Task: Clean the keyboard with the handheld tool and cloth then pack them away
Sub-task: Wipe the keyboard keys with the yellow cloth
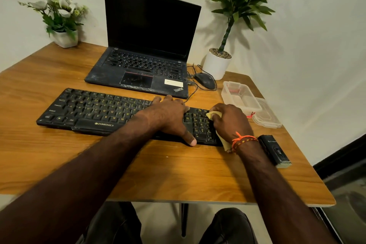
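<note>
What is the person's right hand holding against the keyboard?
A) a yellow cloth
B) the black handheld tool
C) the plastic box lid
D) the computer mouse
A: the right hand grips a yellow cloth on the number-pad end of the keyboard, while the black handheld tool lies untouched on the table.

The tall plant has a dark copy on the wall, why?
Head view: light from the front-left casts the tall plant's shadow on the wall; the table edges bend from the wide lens; the picture stays sharp, dimmer toward the corners.
</note>
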